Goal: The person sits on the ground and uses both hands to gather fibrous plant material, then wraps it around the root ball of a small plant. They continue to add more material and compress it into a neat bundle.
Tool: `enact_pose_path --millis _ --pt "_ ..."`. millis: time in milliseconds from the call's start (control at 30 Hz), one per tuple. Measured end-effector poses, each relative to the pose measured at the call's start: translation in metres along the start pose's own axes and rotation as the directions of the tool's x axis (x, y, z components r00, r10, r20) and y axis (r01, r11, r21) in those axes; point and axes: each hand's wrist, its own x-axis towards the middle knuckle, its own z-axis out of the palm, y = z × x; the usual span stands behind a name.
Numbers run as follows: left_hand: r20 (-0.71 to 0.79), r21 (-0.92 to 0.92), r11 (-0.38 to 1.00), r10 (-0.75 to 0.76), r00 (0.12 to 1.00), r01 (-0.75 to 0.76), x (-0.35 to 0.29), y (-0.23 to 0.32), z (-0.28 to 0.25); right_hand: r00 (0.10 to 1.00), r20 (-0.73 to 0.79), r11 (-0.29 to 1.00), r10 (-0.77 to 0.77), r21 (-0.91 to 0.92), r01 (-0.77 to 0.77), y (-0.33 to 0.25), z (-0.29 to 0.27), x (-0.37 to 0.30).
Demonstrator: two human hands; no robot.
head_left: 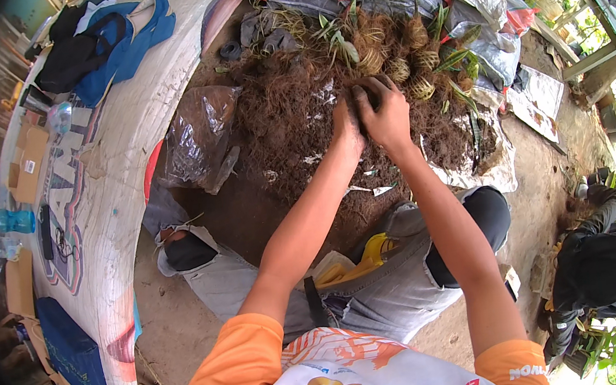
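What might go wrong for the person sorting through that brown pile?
The left hand and right hand are close together at the loose brown fibre, which might scatter. The wrapped bundles sit just beyond, so a careless nudge could shift them or bend the green leaves among them.

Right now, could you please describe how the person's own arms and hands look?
The left hand and right hand are ungloved, the right one visibly grimy at the fingers. Both forearms are bare. The left sleeve and right sleeve are short and orange, the right one bearing white lettering.
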Motion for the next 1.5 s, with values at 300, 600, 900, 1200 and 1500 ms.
enact_pose_path --millis 300,600,900,1200,1500 --pt "-0.199 0.737 0.674 0.14 0.97 0.054 -0.026 0.031 0.039 0.857 0.166 0.459 0.489 0.786 -0.414 0.029 -0.01 0.017" --pt "-0.055 0.143 0.987 0.078 0.995 -0.07 -0.015 0.007 0.026 0.979 -0.193 0.994 0.066 0.098 -0.048 0.003 0.0 0.01" --pt "-0.063 0.079 0.991 -0.099 0.993 0.104 -0.024 0.014 0.029 0.968 0.047 0.818 0.247 0.526 -0.235 0.018 -0.018 0.022" --pt "0.027 0.086 0.996 -0.038 0.999 0.036 -0.032 0.017 0.041 0.989 -0.068 0.976 -0.132 0.163 0.142 0.006 -0.014 0.014" --pt "0.059 -0.014 0.998 -0.067 0.996 0.068 -0.021 0.015 0.015 0.999 -0.025 0.991 -0.048 0.125 0.05 0.002 -0.01 0.007"
